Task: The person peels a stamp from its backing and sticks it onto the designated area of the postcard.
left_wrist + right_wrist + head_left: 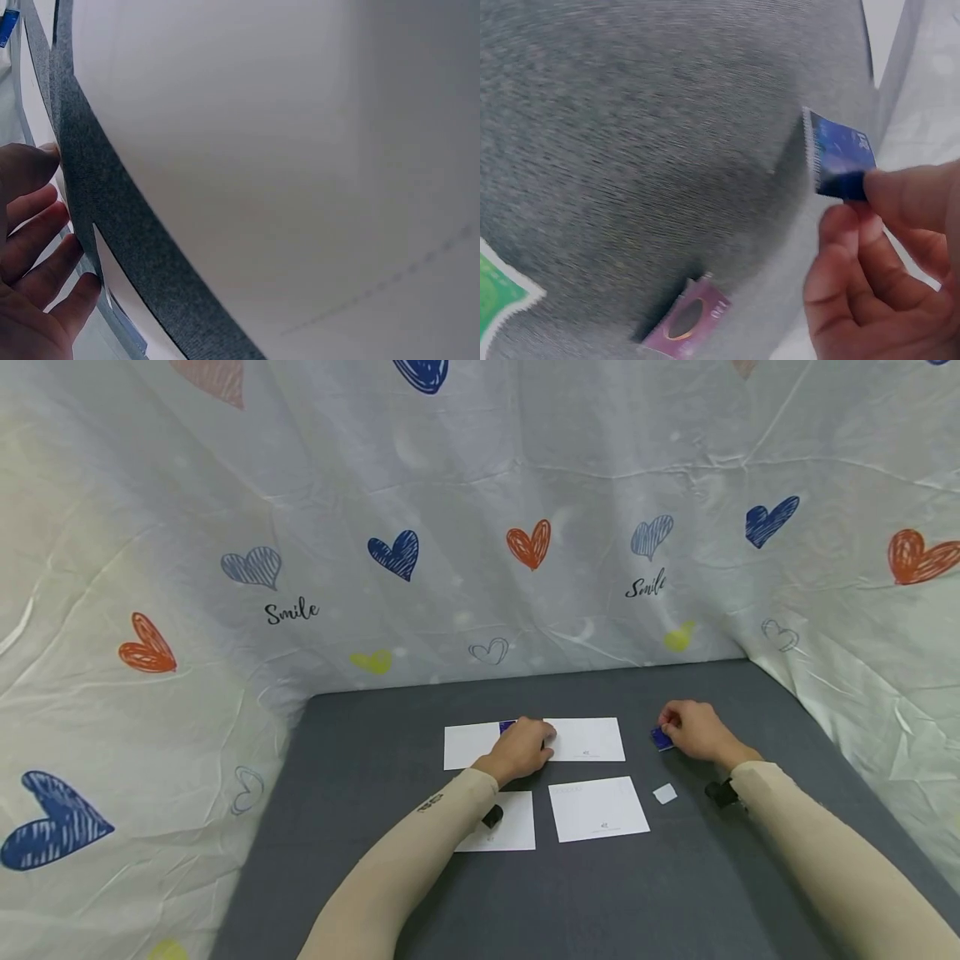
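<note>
Hands, bare, a pair. Left hand [517,750]: near the centre of the head view, over the upper row of cards, fingers loosely spread and thumb apart, nothing visibly gripped; probably placed to steady a card, though contact cannot be told. Right hand [697,732]: right of centre, thumb and fingertips pinching a blue stamp [844,157] by one edge, a hold that suits so thin a piece and leaves most of its face uncovered.

Fabric backdrop [450,602], white, printed with hearts and "Smile": fills the upper frame.

Dark grey tabletop [360,827]: lower half.

White cards, four, small print near the lower edge where visible: upper-left card [467,748], upper-right card [588,739], lower-left card [519,827], lower-right card [598,810]. Two rows, seemingly spaced so each can be reached separately.

Dark wrist device [722,793]: below the right hand, at the sleeve's end.

Green stamp [499,296], perforated: lower left of the right wrist view, cut by the frame.

Purple stamp [686,322]: bottom centre, same view, on the tabletop, presumably kept within easy reach.

Blue patch [506,725], likely a stamp: top right corner of the upper-left card, partly hidden by the left hand.
</note>
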Motion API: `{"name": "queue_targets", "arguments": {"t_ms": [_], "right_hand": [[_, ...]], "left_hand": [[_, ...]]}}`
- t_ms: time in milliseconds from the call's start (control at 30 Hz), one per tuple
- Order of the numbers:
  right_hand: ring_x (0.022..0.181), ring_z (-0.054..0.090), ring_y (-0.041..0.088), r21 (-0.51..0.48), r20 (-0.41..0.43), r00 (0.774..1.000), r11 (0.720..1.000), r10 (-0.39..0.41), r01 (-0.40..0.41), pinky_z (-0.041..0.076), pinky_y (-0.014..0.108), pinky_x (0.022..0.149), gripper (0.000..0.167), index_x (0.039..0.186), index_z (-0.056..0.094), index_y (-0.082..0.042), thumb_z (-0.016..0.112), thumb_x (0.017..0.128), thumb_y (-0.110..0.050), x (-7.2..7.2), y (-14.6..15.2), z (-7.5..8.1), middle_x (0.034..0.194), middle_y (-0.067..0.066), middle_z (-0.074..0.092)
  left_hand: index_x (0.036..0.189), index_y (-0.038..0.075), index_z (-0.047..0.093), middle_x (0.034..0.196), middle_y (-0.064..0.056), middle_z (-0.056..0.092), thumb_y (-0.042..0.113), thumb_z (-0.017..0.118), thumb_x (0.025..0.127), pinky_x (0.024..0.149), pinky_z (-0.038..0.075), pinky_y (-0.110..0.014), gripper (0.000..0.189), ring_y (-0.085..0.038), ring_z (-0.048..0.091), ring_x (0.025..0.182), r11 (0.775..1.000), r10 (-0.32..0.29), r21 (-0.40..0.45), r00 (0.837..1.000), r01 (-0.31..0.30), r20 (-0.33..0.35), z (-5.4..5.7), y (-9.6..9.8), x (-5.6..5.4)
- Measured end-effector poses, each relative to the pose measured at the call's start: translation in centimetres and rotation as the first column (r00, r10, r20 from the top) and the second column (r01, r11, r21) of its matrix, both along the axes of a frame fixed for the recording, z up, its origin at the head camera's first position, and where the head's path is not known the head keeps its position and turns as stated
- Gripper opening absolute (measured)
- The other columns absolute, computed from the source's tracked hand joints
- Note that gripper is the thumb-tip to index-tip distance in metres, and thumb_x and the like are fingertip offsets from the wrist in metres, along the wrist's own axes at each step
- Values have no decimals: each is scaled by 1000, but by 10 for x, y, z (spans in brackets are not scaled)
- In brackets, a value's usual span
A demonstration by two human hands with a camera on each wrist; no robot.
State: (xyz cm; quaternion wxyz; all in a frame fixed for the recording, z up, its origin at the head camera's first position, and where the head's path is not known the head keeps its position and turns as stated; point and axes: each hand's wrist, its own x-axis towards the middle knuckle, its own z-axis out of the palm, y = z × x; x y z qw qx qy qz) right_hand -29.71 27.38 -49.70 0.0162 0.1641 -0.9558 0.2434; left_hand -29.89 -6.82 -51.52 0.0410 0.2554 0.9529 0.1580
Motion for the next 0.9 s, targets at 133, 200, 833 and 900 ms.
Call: {"name": "queue_targets", "arguments": {"t_ms": [133, 200, 833, 900], "right_hand": [[75, 58, 17, -12, 72, 997, 1000, 8, -7, 47, 37, 71, 6, 96, 72, -3, 69, 101, -6, 0, 1, 7, 84, 6, 70], [75, 58, 17, -17, 104, 995, 1000, 5, -4, 47, 36, 71, 8, 97, 73, -2, 69, 101, -7, 0, 1, 10, 85, 5, 70], [79, 58, 15, -71, 200, 977, 996, 71, -58, 47, 34, 73, 12, 103, 77, -4, 68, 103, -13, -3, -10, 21, 89, 3, 72], [79, 59, 15, -70, 206, 976, 996, 73, -60, 47, 34, 73, 13, 103, 77, -4, 68, 103, -13, -3, -13, 22, 89, 2, 72]], "left_hand": [[136, 6, 76, 139, -10, 76, 16, 75, 104, 114, 55, -42, 34, -27, 71, 134, 1000, -3, -1, 1000, 3, -7, -1, 0, 0], [136, 6, 76, 140, -10, 76, 16, 75, 104, 114, 55, -42, 33, -27, 70, 134, 1000, -5, -2, 1000, 5, -11, -1, 0, 0], [132, 6, 78, 133, -9, 79, 15, 74, 104, 109, 58, -39, 30, -24, 74, 126, 997, -62, -55, 998, 60, -25, 4, -2, -1], [132, 5, 78, 133, -9, 79, 15, 74, 104, 109, 58, -39, 29, -24, 75, 126, 996, -67, -54, 997, 65, -28, 4, -1, -1]]}}
